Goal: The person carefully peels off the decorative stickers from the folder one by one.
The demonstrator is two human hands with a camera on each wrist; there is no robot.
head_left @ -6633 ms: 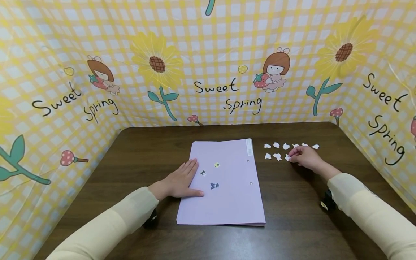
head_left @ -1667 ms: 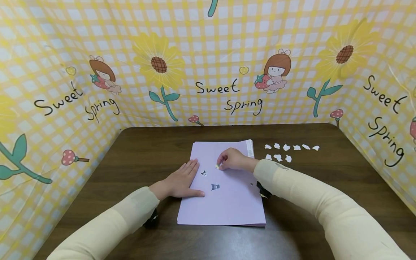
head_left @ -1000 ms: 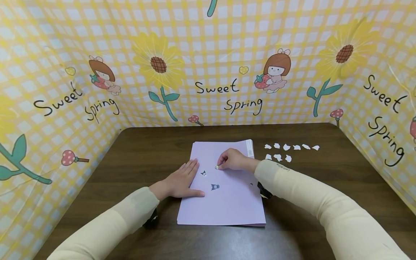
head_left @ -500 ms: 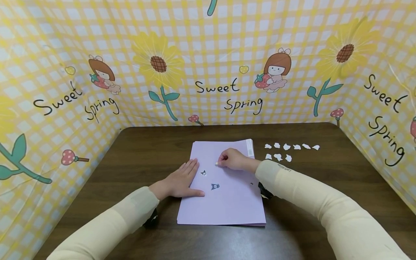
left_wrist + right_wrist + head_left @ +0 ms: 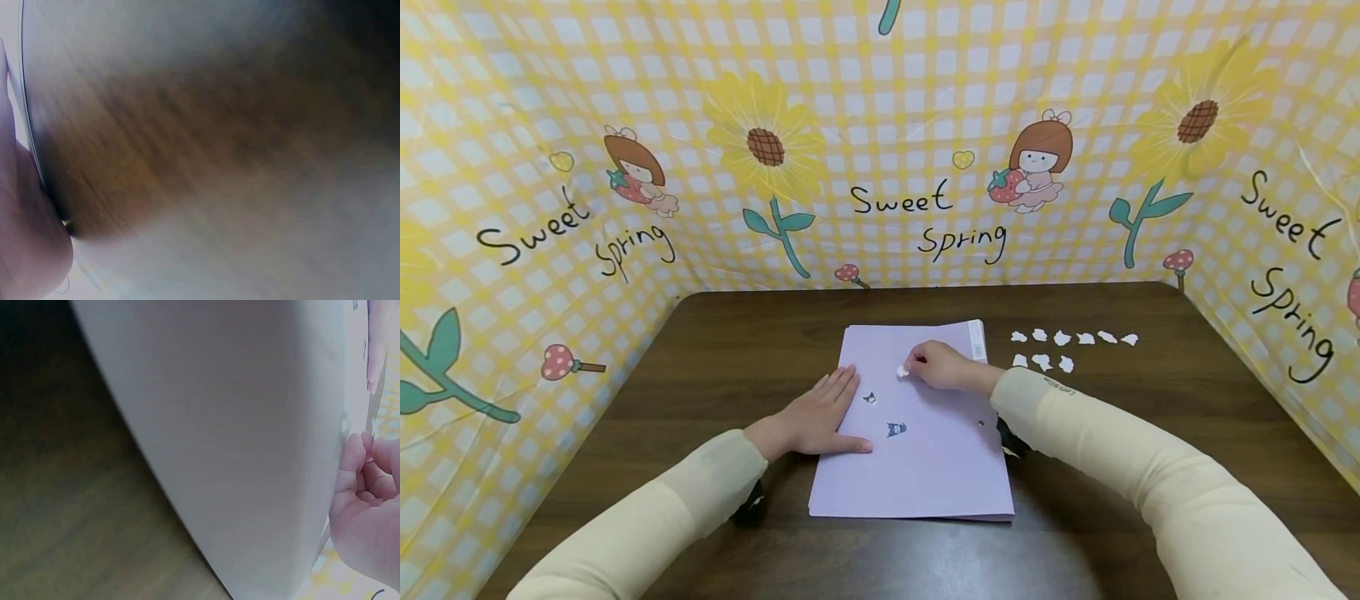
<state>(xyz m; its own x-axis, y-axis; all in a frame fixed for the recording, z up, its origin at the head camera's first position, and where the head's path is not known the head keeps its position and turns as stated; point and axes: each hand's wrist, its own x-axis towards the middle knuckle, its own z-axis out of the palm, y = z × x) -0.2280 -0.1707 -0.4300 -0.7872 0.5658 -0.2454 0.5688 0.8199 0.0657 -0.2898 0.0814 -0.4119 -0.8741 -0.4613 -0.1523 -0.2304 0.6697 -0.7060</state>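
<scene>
A pale purple folder [image 5: 925, 475] lies on the table in the head view. My left hand [image 5: 808, 419] rests flat on its left edge, fingers straight and thumb out to the side. Over the folder's upper middle, my right hand [image 5: 943, 367] pinches a small sticker [image 5: 902, 371] between thumb and fingertips, its white side showing. Two other small stickers are on the folder: a black-and-white one [image 5: 869, 398] near my left fingers and a grey-blue one [image 5: 897, 430] below it. The right wrist view shows the curled right fingers [image 5: 353, 453]; the sticker is hard to make out there.
Several white cut-out pieces [image 5: 1062, 338] lie in two rows on the brown table [image 5: 1112, 467], right of the folder. A barcode label [image 5: 977, 340] is at the folder's upper right corner. A yellow checked cloth [image 5: 880, 108] stands around the back and sides.
My right hand has come from the white pieces to the folder. It has taken hold of the yellow-green sticker there and lifted it, white side now showing. My left hand has stayed put.
</scene>
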